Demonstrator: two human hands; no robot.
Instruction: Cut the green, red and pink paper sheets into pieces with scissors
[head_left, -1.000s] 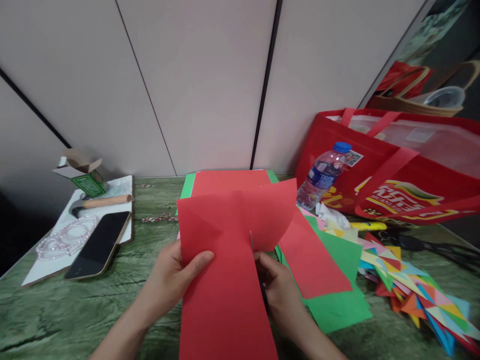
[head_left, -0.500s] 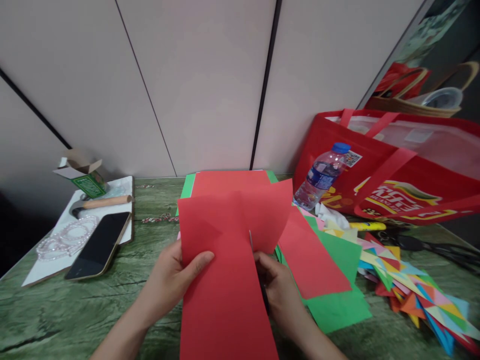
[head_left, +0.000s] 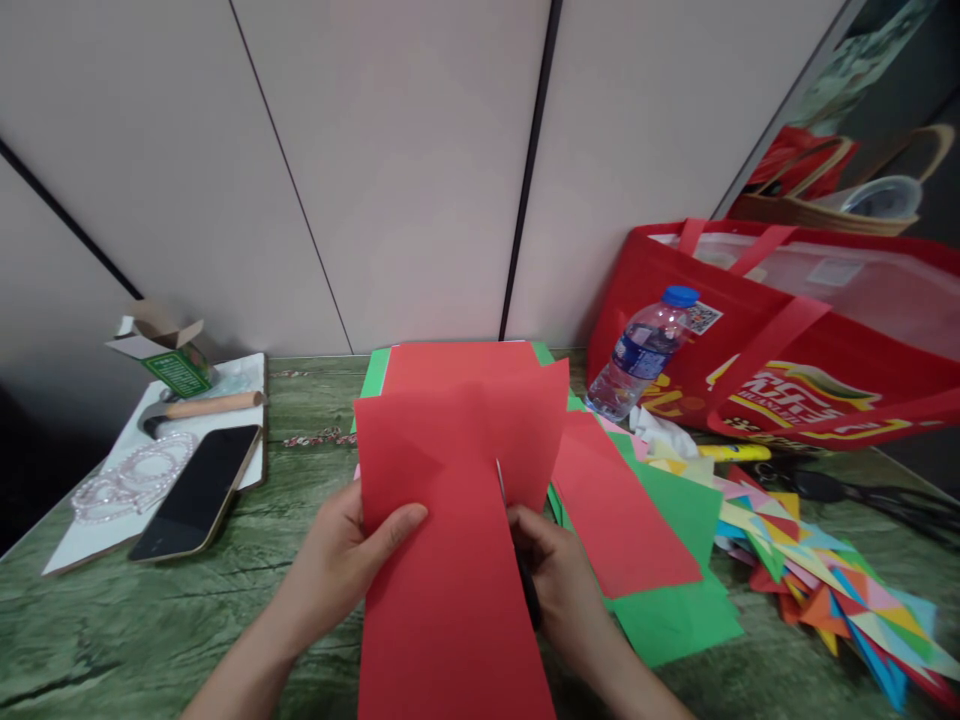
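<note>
A large sheet of red paper [head_left: 450, 600] is held up in front of me, slit partway along its right side. My left hand [head_left: 360, 550] grips its left edge, thumb on the face and fingers behind. My right hand [head_left: 559, 570] is closed around scissors [head_left: 501, 482], whose blade shows as a thin strip in the slit; most of their dark handle is hidden by the hand and paper. The flap right of the slit stands up and bends away. Behind the sheet lies a stack of red and green paper [head_left: 465, 360] against the wall.
Red and green sheets [head_left: 630, 510] and a heap of folded coloured paper [head_left: 832, 580] lie right. A water bottle [head_left: 641, 355] leans on a red bag [head_left: 787, 330]. To the left are a phone [head_left: 199, 495], a hammer [head_left: 202, 405], beads [head_left: 135, 478] and a small box [head_left: 176, 360].
The flap right of the slit has swung a little to the left, and its corner is lower in reach. Both hands keep nearly the same places.
</note>
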